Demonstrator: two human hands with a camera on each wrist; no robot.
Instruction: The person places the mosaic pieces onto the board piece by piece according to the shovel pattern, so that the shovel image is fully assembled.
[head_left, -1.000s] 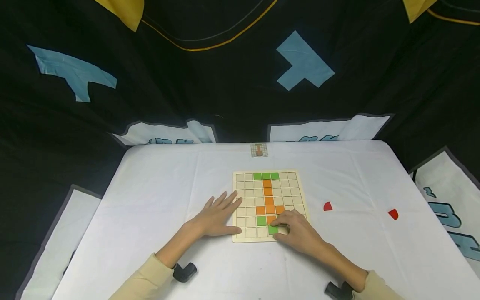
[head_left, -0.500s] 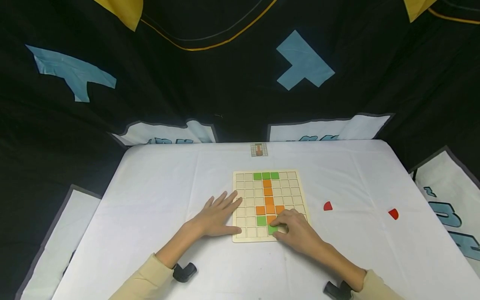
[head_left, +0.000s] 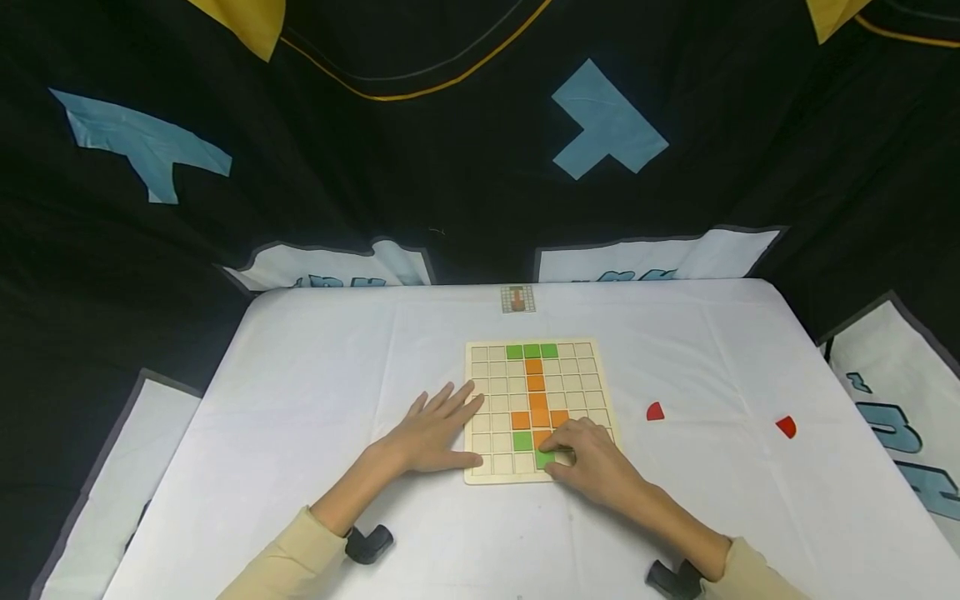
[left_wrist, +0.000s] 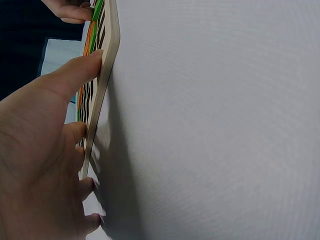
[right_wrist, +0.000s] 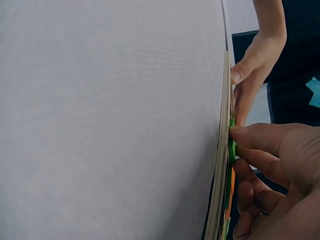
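A square wooden grid board (head_left: pixel 581 385) lies on the white table, with green tiles (head_left: pixel 532 352) along its top row and a column of orange tiles (head_left: pixel 536 382) running down the middle. My left hand (head_left: pixel 431 435) rests with spread fingers at the board's left edge, thumb on the near corner area. Near the board's front, my right hand (head_left: pixel 596 462) pinches a green square tile (head_left: pixel 544 459) between thumb and fingertips. In the right wrist view the green tile (right_wrist: pixel 232 145) lies at board level under the thumb; the right hand hides some cells in the head view.
Two red quarter-round pieces (head_left: pixel 655 411) lie on the table to the right, apart from each other. A small pattern card (head_left: pixel 517 299) sits at the table's far edge. Dark wrist-camera mounts show under both forearms. A black printed cloth (head_left: pixel 465 183) hangs behind.
The green tile under my right fingers has shifted very slightly left, the hand moving with it. My left hand stays in place.
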